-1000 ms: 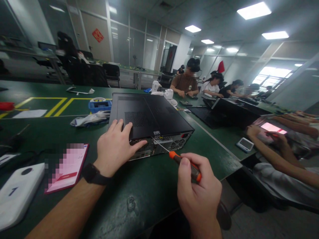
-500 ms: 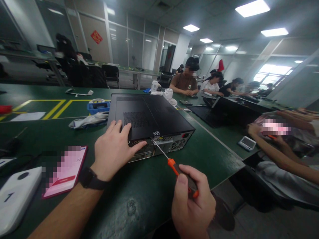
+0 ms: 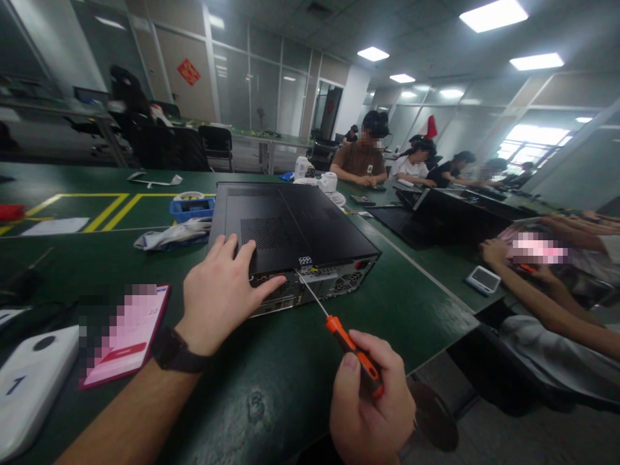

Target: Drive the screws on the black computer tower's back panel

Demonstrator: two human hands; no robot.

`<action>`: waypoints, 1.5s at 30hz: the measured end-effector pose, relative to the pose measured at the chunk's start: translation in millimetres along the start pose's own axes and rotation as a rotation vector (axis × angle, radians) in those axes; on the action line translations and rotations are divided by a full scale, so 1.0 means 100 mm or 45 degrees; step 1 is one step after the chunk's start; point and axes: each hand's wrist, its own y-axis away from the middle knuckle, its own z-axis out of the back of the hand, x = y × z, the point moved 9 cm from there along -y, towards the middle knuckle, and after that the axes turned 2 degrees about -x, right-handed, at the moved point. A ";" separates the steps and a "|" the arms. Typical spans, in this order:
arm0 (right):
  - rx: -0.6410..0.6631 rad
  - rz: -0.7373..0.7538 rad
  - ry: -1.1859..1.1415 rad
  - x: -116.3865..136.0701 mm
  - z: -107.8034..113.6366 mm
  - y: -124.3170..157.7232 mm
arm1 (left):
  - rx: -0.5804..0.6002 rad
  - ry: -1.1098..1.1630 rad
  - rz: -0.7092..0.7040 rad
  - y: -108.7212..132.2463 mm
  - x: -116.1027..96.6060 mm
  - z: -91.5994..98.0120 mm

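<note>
A black desktop computer case [image 3: 300, 223] lies flat on the green table [image 3: 271, 381], its rear panel facing me. My left hand [image 3: 220, 294] rests on the case's near left corner, fingers spread flat on the lid and thumb against the rear panel. My right hand [image 3: 371, 403] is closed round the orange and black handle of a screwdriver [image 3: 346, 339]. The thin metal shaft reaches up and left, its tip at the top edge of the rear panel near a small checkered sticker.
A pink booklet [image 3: 128, 332] and a white device [image 3: 31, 381] lie at my left. A blue tray [image 3: 192, 206] and white gloves [image 3: 172, 234] sit behind the case. Other people work along the right side; an arm [image 3: 537, 303] and a small white gadget [image 3: 482, 279] are close by.
My right hand has drawn back toward me and downward with the screwdriver, its tip staying at the rear panel's top edge. My left hand has not moved.
</note>
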 end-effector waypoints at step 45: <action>-0.061 0.063 0.025 0.03 0.01 -0.01 | -0.019 0.005 -0.020 0.00 -0.01 0.02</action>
